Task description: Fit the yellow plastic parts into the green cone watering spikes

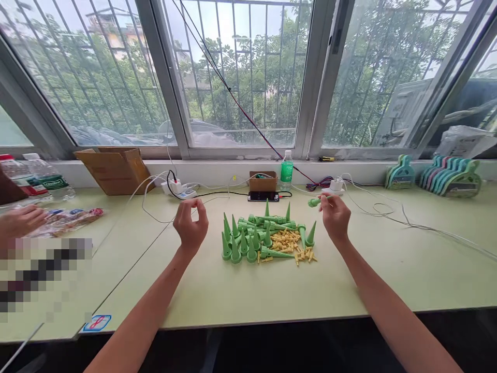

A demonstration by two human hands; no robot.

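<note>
I see the right hand (337, 216) pinching a green piece (313, 202), left hand (190, 226) curled (grip unclear, I can't tell); green cones (267, 237) between, presumably for reach.

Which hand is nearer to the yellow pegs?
Right. The right hand, pinching a green piece, is up and to the right of the yellow pegs; the left hand is farther off, to their left, past upright green spikes.

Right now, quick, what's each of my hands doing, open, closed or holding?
Left hand: curled; whether it grips something small can't be told.
Right hand: closed, holding a green piece.
</note>
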